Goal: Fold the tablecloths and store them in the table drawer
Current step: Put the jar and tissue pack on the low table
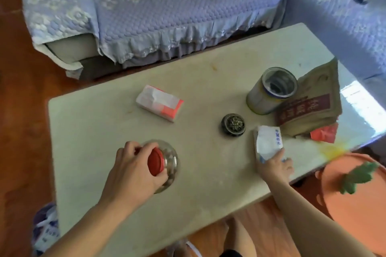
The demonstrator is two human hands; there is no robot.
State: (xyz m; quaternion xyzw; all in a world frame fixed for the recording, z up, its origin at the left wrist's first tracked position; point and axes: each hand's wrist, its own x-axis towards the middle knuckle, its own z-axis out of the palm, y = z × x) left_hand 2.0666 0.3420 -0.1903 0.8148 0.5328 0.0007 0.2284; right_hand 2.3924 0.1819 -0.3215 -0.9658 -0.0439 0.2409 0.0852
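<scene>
A pale low table (pixel 100 123) fills the middle of the view, and no drawer shows. My left hand (pixel 133 169) grips the red lid of a round glass jar (pixel 172 158) that stands near the table's front left. My right hand (pixel 273 166) pinches the lower end of a white and blue paper packet (pixel 268 142) lying near the front right edge. I cannot tell whether a tablecloth covers the tabletop.
A white and red tissue pack (pixel 159 102), a small dark patterned pot (pixel 233 125), a lidded tin (pixel 270 92), a brown paper bag (pixel 313 106) and a red wrapper (pixel 323 134) lie on the table. A covered sofa (pixel 167 12) stands behind, an orange stool (pixel 355 200) at right.
</scene>
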